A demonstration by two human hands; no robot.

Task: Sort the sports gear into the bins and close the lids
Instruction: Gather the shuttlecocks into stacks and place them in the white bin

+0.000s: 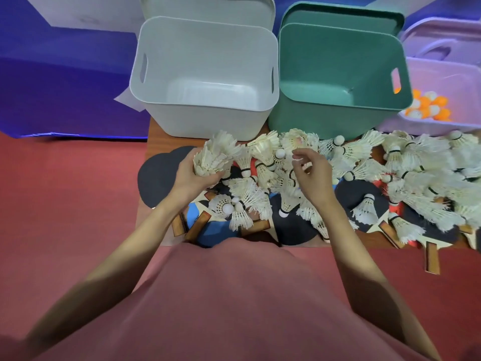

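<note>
Nearest the body, table front edge: paddles [286, 225] lying flat, overlapped, several handles jutting past the edge; risk of being dragged off if the pile above is raked.

Paddle at far right [432, 259]: handle hanging well over the edge; likely first to drop if knocked.

Loose shuttlecocks [421, 178]: heaped over the paddles across the table's width, feathers interlocked; lifting one may pull neighbours along and spill them to the floor.

White balls [227, 209]: a few mixed into the heap; apt to roll off unseen once the feathers around them move.

Left hand [192, 175]: fingers curled round a bundle of nested shuttlecocks [213, 157], held just above the heap; bundle large, outer ones could slip free in transit.

Right hand [312, 175]: loosely curled over the heap, fingertips together as if pinching; whether anything is held cannot be told.

Grey bin [205, 118]: open, nothing visible inside, just behind the left hand; lid propped behind.

Green bin [338, 118]: open beside it, nothing visible inside; wrong-bin drop possible, the two touching.

Lilac bin [442, 123]: far right, orange and white balls [429, 105] inside.
</note>
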